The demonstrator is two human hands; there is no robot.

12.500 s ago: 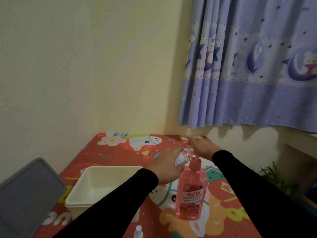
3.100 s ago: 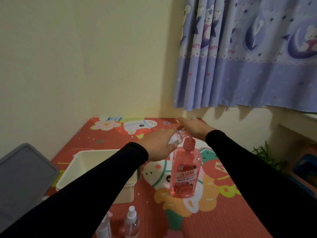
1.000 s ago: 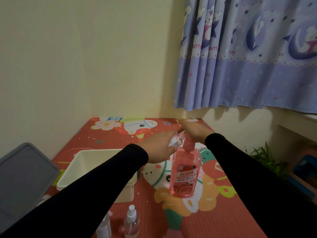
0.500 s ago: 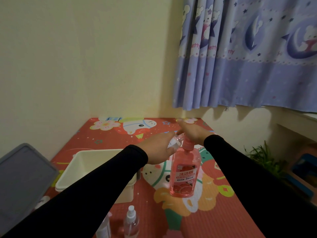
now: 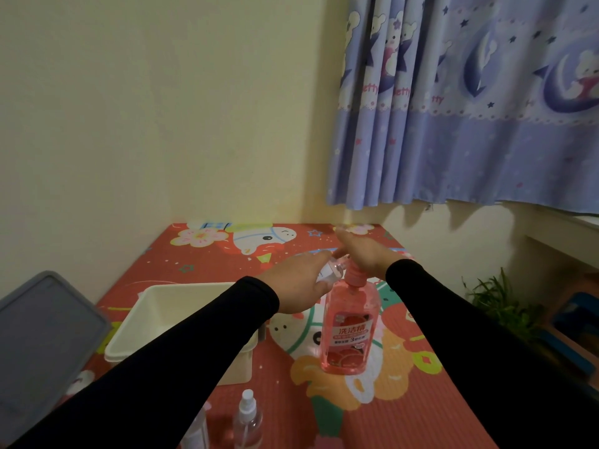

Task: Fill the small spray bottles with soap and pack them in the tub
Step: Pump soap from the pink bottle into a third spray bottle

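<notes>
Unmoved, left hand (image 5: 299, 280) grips clear small bottle (image 5: 331, 271).

"洗洁精", "3" on soap bottle (image 5: 349, 332) label

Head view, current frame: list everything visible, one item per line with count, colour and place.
soap bottle: 1, pink, mat centre.
small spray bottle: 1, clear, held at the pump.
spare spray bottles: 2, clear, near edge; one partly hidden.
tub: 1, cream, left of soap.
lid: 1, grey, far left.
mat: 1, red cartoon print.
curtain: 1, blue, upper right.
plant: 1, green, right.
left hand: grips small bottle.
right hand: on pump.
</notes>
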